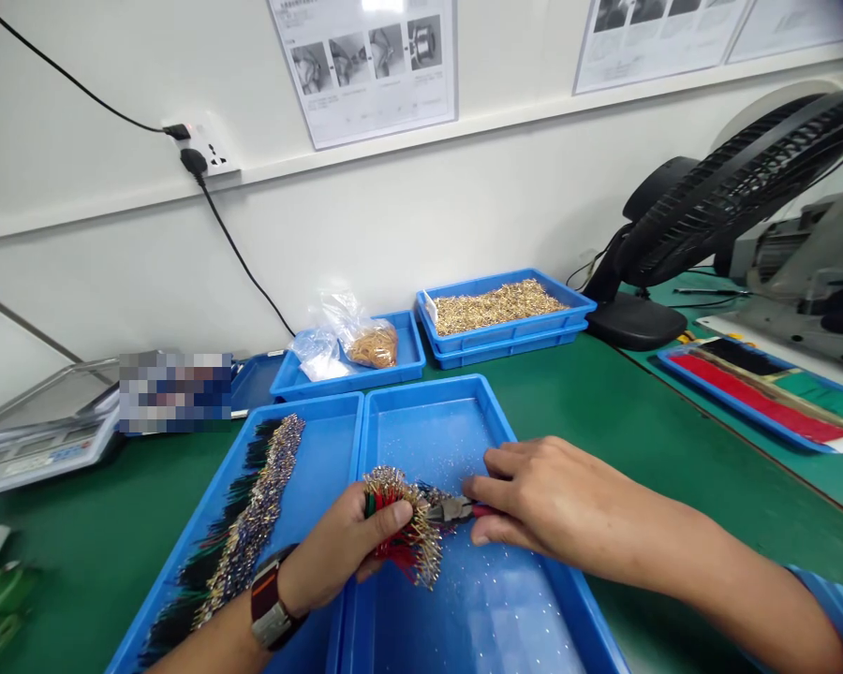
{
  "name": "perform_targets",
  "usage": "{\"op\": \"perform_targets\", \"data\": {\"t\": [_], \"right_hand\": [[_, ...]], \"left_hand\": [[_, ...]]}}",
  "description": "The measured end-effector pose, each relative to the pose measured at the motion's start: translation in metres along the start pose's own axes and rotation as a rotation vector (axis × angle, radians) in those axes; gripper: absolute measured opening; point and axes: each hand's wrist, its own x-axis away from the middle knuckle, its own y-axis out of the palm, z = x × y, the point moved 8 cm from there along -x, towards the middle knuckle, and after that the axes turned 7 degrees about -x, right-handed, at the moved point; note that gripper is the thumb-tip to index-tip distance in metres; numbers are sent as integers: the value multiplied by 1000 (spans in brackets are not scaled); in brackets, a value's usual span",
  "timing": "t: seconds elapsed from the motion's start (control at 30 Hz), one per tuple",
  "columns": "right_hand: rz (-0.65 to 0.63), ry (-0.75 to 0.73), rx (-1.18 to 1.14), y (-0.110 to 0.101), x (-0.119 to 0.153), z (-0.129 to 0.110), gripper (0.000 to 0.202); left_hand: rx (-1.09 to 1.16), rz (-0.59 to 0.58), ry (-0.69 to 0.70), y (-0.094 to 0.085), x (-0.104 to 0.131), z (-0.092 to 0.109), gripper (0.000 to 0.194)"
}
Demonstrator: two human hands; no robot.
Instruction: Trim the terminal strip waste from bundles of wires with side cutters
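Observation:
My left hand (344, 540) is closed around a bundle of thin wires (421, 552), red and green, whose metal-tipped ends fan out past my thumb. My right hand (544, 496) grips pliers (452, 510) with red handles, their jaws at the right side of the bundle's tips. Whether the jaws touch a wire I cannot make out. Both hands are over a blue tray (495, 412) strewn with small pale bits. Beside it, a second blue tray (330, 421) holds a long row of dark wires (253, 510) with metal tips.
Behind stand a blue tray with plastic bags (372, 344) and stacked blue trays of gold-coloured small parts (498, 307). A black fan (731, 197) stands at the right, near a tray of red, black and green strips (759, 393). A scale (49, 449) sits at the left.

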Motion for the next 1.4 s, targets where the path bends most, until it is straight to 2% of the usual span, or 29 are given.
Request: {"op": "perform_targets", "data": {"t": [0.1,0.3,0.7,0.8,0.97,1.03,1.23,1.4], "right_hand": [[18,-2,-27,-2,0,-2,37],[81,10,14,-8,0,2,39],[18,-26,-22,-3,-2,0,39],[28,-26,-1,-3,0,0,39],[69,-9,60,0,-1,3,34],[68,-1,61,2,-2,4,33],[3,20,17,1,0,3,34],[41,3,-69,-9,3,0,38]], "left_hand": [[36,29,-1,-1,0,1,56],[78,-63,62,4,2,8,57],[21,-165,54,5,5,1,62],[-48,-110,31,3,2,2,62],[-59,117,-80,-9,-1,-2,60],[-35,157,-101,-11,-1,-6,61],[-36,94,-20,-9,-2,-9,59],[16,26,54,-5,-1,0,55]]}}
